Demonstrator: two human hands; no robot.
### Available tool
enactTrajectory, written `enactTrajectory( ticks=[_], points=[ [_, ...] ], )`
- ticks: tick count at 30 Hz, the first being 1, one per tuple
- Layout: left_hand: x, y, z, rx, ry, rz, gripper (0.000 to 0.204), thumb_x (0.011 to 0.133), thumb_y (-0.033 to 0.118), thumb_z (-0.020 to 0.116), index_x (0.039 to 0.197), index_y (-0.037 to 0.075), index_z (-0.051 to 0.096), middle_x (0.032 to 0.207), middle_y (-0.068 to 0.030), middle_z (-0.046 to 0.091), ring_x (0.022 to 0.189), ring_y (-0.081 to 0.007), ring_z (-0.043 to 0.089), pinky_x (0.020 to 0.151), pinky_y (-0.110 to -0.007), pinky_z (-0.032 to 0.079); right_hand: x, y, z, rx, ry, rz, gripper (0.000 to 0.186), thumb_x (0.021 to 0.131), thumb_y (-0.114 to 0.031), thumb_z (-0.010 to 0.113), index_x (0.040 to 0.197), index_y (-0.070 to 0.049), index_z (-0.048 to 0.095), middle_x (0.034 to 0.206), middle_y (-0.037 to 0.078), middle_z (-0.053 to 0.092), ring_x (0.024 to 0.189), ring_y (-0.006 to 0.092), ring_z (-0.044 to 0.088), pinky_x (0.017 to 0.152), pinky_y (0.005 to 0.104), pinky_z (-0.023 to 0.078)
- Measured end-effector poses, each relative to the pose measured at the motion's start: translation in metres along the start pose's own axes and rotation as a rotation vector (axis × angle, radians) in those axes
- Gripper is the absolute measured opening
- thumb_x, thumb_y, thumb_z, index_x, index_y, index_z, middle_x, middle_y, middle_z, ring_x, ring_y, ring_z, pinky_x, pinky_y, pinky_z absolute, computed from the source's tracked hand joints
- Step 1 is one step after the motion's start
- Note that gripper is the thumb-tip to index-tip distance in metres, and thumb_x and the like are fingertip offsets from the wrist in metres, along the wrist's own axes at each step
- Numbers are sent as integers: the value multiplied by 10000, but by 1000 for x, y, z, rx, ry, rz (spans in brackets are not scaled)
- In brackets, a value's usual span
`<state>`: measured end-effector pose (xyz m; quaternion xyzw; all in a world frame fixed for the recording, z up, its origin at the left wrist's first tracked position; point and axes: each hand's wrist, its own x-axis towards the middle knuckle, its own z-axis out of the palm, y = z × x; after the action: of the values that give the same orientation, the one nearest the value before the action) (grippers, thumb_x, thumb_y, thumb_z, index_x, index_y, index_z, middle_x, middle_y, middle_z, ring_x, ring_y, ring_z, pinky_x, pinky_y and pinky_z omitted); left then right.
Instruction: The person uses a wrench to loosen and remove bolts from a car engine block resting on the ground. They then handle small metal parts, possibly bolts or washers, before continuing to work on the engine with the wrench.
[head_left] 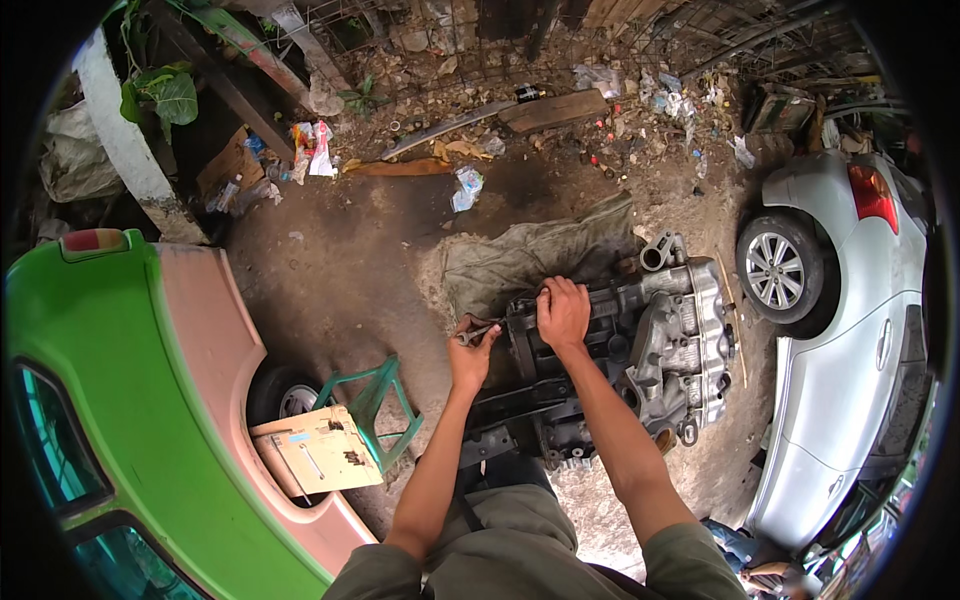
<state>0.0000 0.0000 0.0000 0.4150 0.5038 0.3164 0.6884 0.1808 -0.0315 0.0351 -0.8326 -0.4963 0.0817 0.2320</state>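
Note:
A dirty grey engine block (660,350) lies on the earth floor, partly on a grey-green cloth (520,255). My left hand (470,350) is shut on a small metal tool (476,333) at the block's left end. My right hand (563,312) rests with curled fingers on the top edge of the block, just right of the tool. Whether it grips a part there is hidden by the fingers. Both forearms come up from the lower edge over my olive trousers.
A green and pink vehicle body (150,400) fills the left. Beside it stands a green plastic stool (375,405) with a cardboard box (315,450). A silver car (850,330) stands at the right. Planks, litter and rubble lie along the far wall.

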Motion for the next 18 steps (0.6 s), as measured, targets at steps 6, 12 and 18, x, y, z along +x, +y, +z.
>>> enactTrajectory(
  ticks=[6, 12, 18],
  points=[
    [-9, 16, 6, 375, 36, 159, 164, 880, 6, 746, 922, -59, 601, 792, -119, 676, 758, -132, 639, 706, -289, 503, 0, -5, 2, 15, 0, -2, 194, 868, -180, 552, 867, -27, 672, 858, 125, 639, 869, 326, 602, 818, 433, 427],
    [-13, 24, 3, 453, -39, 225, 76, 908, -40, 671, 953, -60, 613, 838, -157, 698, 813, -194, 710, 709, -305, 511, 0, -3, 2, 4, -18, 4, 195, 871, -176, 547, 873, -33, 679, 860, 124, 642, 872, 328, 605, 817, 435, 427],
    [47, 8, 5, 170, -77, -186, 46, 945, -5, 645, 958, -47, 634, 861, -106, 682, 739, -198, 685, 592, -389, 598, -2, -2, 3, 20, -4, -4, 197, 872, -171, 545, 883, -28, 680, 868, 122, 645, 877, 327, 607, 816, 438, 427]
  ],
)
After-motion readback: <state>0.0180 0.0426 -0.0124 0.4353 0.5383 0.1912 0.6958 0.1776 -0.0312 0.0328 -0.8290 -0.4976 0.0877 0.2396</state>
